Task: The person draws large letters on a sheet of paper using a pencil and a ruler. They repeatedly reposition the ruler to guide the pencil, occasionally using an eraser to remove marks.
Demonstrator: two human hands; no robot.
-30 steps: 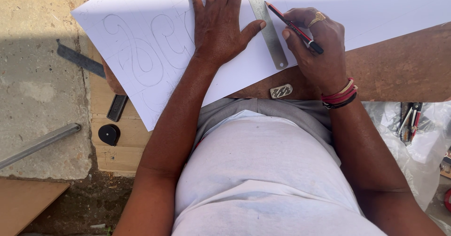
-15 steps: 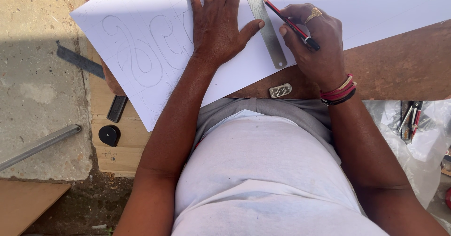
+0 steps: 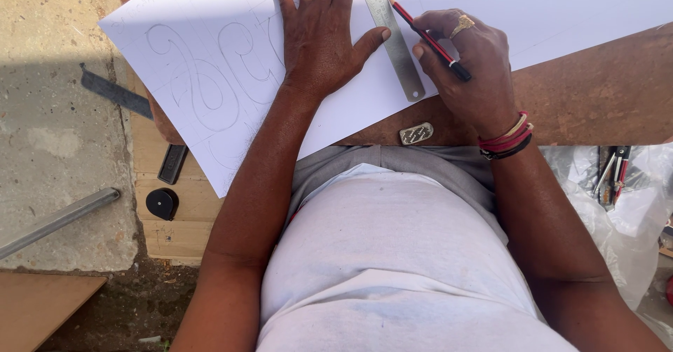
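Nearest the camera, a white shirt (image 3: 399, 254) and grey waistband are seen, w/ both forearms reaching fwd. Just past the waistband, a small silver eraser-like block (image 3: 416, 133) is laid on the brown tabletop (image 3: 596, 99), close to its near edge and just below the paper's edge.

The right hand (image 3: 470, 64) is closed round a red-and-black pencil (image 3: 429, 39), gripped betw. thumb and fingers; the tip is set at the right edge of a metal ruler (image 3: 392, 36). A gold ring and red wrist bands are worn. The ruler is laid on a large white paper sheet (image 3: 210, 78), running from near the sheet's lower edge up out of frame.

The left hand (image 3: 322, 36) is spread flat, palm down, on the sheet; the thumb is touching the ruler's left edge. Curling pencil lettering is drawn left of that hand. The sheet's left corner overhangs the tabletop edge.

Open tabletop is left to the right of the right hand. Lower left, a black round object (image 3: 162, 203), a black flat bar (image 3: 172, 163) and a grey metal rod (image 3: 59, 222) are seen, well apart from the hands. Far right, tools in clear plastic (image 3: 613, 177) are seen.
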